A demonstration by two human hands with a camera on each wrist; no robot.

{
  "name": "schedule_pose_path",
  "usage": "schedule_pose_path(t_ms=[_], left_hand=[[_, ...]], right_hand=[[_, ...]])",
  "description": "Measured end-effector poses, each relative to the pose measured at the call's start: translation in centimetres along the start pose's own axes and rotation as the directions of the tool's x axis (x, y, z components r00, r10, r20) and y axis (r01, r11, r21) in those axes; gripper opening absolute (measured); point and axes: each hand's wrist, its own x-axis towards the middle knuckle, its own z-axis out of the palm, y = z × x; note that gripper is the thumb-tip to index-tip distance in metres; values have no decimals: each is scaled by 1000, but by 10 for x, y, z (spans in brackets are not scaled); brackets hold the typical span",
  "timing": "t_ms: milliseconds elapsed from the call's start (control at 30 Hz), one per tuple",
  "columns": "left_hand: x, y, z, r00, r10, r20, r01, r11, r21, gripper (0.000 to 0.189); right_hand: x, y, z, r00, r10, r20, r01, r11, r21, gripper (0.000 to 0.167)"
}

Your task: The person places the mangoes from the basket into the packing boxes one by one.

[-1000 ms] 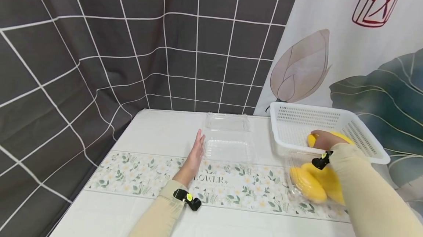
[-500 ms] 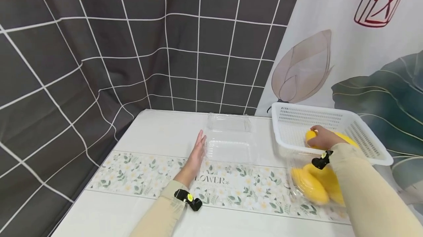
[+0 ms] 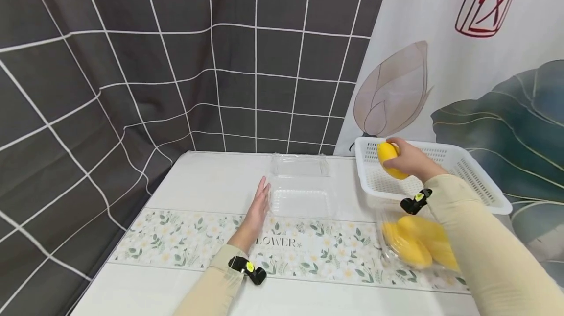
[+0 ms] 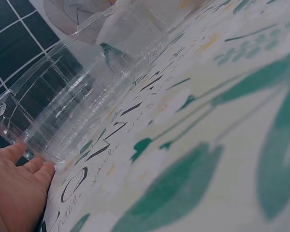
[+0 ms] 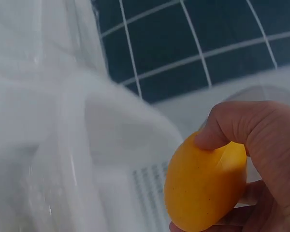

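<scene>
A yellow mango [image 3: 387, 159] is gripped between the thumb and fingers of my right hand [image 3: 411, 160], raised above the left part of the white plastic basket [image 3: 360, 171]. In the right wrist view the mango [image 5: 203, 183] shows its smooth rounded end, with the thumb pressed on top. My left hand [image 3: 257, 210] lies with straight fingers at the left side of a clear plastic clamshell box [image 3: 301, 202], whose lid stands folded back. The left wrist view has its fingertips against the box's clear wall [image 4: 63, 106].
Another clear box holding yellow mangoes [image 3: 407, 245] stands in front of the basket, partly hidden by my right sleeve [image 3: 480, 228]. A floral strip [image 3: 185, 237] crosses the white table. Dark gridded cloth [image 3: 233, 85] hangs behind.
My right hand has lifted the mango out of the basket's lower right area and carried it up and left. The left hand stays beside the clear box. The head view has shifted slightly.
</scene>
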Motion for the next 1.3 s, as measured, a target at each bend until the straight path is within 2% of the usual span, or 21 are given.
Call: schedule_pose_path(t_ms=[300, 600, 767, 933, 1233, 1300], left_hand=[[-4, -3, -3, 1000, 4, -16, -4, 1000, -7, 58], [-4, -1, -2, 1000, -10, -26, 9, 1000, -6, 58], [-2, -1, -3, 1000, 8, -21, -8, 1000, -22, 58], [-1, -1, -4, 1000, 0, -16, 0, 1000, -14, 58], [-1, 4, -1, 1000, -15, -15, 15, 1000, 3, 59], [-1, 5, 0, 1000, -13, -13, 13, 1000, 0, 58]], right_hand=[[1, -69, 28, 986, -158, -44, 157, 987, -26, 84], [8, -114, 75, 953, -301, 0, 301, 952, -47, 84], [9, -130, 101, 936, -350, 46, 352, 934, -52, 82], [10, -140, 127, 917, -390, 81, 395, 917, -55, 83], [6, -153, 175, 887, -429, 171, 441, 897, -37, 84], [5, -153, 182, 886, -424, 190, 439, 897, -44, 84]])
